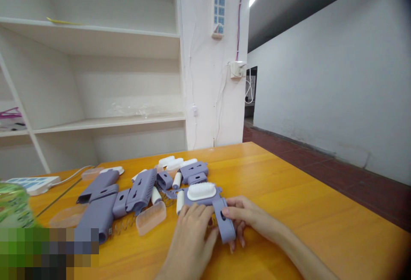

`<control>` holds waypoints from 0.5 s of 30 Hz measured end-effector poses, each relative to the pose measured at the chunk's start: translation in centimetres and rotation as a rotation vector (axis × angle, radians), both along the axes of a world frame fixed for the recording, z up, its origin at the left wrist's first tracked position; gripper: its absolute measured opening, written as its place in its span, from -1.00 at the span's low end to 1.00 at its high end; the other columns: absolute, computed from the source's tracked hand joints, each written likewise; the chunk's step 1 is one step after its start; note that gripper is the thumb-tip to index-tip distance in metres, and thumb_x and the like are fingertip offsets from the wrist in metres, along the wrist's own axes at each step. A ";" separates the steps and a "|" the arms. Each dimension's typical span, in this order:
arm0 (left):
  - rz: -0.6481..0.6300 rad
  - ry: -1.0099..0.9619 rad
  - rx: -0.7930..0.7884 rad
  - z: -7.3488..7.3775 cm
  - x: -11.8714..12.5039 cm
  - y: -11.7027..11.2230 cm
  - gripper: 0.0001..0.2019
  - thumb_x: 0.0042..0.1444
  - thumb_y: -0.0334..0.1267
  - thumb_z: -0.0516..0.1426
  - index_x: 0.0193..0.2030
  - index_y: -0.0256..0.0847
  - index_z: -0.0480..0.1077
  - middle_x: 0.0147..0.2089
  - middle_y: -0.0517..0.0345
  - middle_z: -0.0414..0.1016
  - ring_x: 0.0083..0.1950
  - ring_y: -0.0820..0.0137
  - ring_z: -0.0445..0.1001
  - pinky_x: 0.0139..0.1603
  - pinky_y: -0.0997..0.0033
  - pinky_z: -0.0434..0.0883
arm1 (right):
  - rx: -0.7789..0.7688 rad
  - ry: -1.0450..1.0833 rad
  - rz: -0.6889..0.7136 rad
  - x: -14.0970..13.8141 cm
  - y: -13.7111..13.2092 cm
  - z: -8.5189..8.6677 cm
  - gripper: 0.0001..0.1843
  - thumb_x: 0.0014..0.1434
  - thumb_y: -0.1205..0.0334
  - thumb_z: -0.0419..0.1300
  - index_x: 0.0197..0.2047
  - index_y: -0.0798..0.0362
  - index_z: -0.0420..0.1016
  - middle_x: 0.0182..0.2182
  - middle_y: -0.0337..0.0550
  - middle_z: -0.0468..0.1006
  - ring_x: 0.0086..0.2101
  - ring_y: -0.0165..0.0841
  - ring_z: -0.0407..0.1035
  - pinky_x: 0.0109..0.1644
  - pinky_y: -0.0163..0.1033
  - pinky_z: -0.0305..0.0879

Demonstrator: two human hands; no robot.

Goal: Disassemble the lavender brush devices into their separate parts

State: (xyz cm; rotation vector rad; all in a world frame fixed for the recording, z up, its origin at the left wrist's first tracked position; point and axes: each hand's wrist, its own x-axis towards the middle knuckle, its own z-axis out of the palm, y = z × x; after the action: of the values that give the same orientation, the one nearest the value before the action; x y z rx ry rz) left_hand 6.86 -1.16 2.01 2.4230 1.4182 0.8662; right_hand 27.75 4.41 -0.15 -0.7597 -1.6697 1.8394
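right hand (245, 220) is pinching the handle of a purple brush (226, 227) at 6 o'clock on the table (305, 211); left hand (192, 235) is resting loosely spread on it. its white bristle pad (201, 191) is sitting in place, while purple shells (141, 190) and springs (122, 225) are lying loose toward 9 o'clock.

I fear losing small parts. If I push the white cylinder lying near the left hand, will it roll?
Probably: the white cylinder lies on its side on the smooth table, so it may roll. It looks like small plastic, likely light and stiff. The purple part beside it might block it.
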 end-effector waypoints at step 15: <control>-0.049 -0.211 -0.395 1.5 0.0 -0.3 -0.72 0.16 -0.27 0.05 -0.45 -0.25 0.54 -0.49 0.17 0.50 -0.41 0.37 0.37 -0.35 0.41 0.20 | 0.128 -0.016 -0.013 -0.8 0.4 -0.8 -0.46 0.01 -0.18 0.36 -0.27 0.20 0.51 -0.68 -0.31 0.43 -0.76 -0.55 0.23 -0.68 -0.49 0.23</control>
State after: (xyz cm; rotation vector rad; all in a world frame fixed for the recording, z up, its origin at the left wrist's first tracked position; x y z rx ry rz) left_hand 6.85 -1.46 3.56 2.0025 1.3027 0.7243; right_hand 26.93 4.82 -0.93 -0.7311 -1.7700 1.7032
